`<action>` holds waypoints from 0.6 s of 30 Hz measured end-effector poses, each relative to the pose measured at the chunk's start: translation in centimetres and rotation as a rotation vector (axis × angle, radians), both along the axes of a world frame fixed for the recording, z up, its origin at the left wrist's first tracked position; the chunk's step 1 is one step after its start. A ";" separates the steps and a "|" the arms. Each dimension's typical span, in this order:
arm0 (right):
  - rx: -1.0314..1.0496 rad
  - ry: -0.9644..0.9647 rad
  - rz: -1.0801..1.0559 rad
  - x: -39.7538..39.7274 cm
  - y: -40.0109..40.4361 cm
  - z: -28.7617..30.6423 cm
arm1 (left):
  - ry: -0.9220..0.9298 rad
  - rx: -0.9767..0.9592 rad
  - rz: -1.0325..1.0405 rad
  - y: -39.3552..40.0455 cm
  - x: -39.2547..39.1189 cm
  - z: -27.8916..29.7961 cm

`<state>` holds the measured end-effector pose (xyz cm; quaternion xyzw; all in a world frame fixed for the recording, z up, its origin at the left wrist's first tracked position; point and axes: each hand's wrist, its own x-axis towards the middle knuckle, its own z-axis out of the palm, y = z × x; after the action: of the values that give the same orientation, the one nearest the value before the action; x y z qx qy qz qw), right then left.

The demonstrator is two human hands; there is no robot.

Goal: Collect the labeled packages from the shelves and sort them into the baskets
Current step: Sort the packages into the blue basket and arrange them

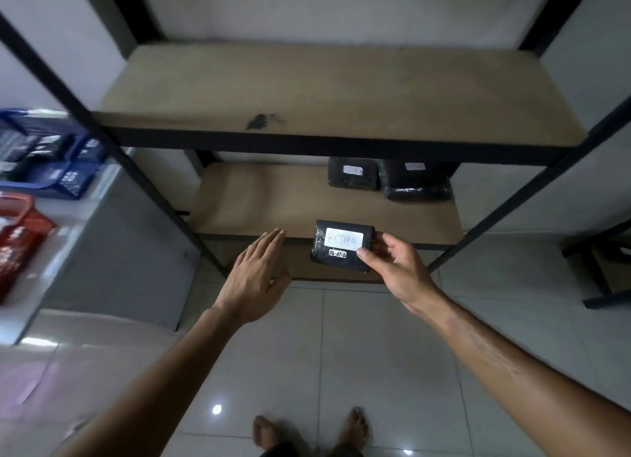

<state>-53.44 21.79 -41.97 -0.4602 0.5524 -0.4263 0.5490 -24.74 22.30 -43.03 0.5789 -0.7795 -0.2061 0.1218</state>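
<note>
My right hand [397, 265] grips a small black wrapped package [336, 245] by its right edge, in front of the lower shelf [273, 204]. Its white label reads "RETURN" and a strip below shows a date. My left hand [254, 272] is open, fingers spread, just left of the package and not touching it. Two more black labeled packages [353, 175] [416, 183] lie at the back right of the lower shelf. A blue basket [51, 180] holding dark packages and a red basket [20, 238] stand on a white surface at the far left.
The upper shelf board [324, 91] is bare with a dark stain near its front edge. Black metal uprights [112, 149] [532, 190] frame the rack. Another low rack [604, 272] stands at the right. My bare feet [307, 432] are on white floor tiles.
</note>
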 end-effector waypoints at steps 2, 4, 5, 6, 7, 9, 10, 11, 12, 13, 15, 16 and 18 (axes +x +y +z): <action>-0.013 -0.007 0.019 3.0 0.1 1.5 | 0.002 -0.016 0.037 1.4 3.3 1.2; -0.030 -0.004 0.044 6.5 0.2 2.7 | -0.007 -0.029 0.084 3.0 6.8 2.5; -0.035 -0.007 0.065 8.3 0.4 3.2 | -0.012 -0.037 0.110 3.8 8.8 3.1; -0.037 -0.014 0.086 10.3 0.5 3.8 | -0.013 -0.045 0.135 4.7 10.8 3.8; -0.039 -0.021 0.106 12.4 0.7 4.3 | -0.013 -0.051 0.157 5.5 13.0 4.4; -0.046 -0.040 0.147 16.8 1.1 5.5 | -0.020 -0.060 0.200 7.3 17.9 5.5; -0.045 -0.057 0.160 19.1 1.4 6.1 | -0.027 -0.063 0.217 8.1 20.5 5.9; -0.041 -0.074 0.170 21.4 1.7 6.6 | -0.035 -0.066 0.235 9.0 23.1 6.3; -0.037 -0.088 0.183 23.9 1.9 7.1 | -0.040 -0.064 0.257 9.8 25.8 6.8; -0.032 -0.101 0.200 26.3 2.1 7.6 | -0.045 -0.066 0.279 10.6 28.4 7.4; -0.027 -0.118 0.234 31.2 2.4 8.4 | -0.053 -0.077 0.318 12.0 33.3 8.6; -0.028 -0.127 0.247 33.5 2.4 8.8 | -0.062 -0.086 0.331 12.5 35.5 9.1; -0.029 -0.144 0.274 38.0 2.1 9.5 | -0.079 -0.098 0.353 13.2 39.6 9.7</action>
<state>-15.43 23.92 -32.47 -0.5074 0.4375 -0.3870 0.6335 14.87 35.54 -33.30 0.7077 -0.6790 -0.1205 0.1534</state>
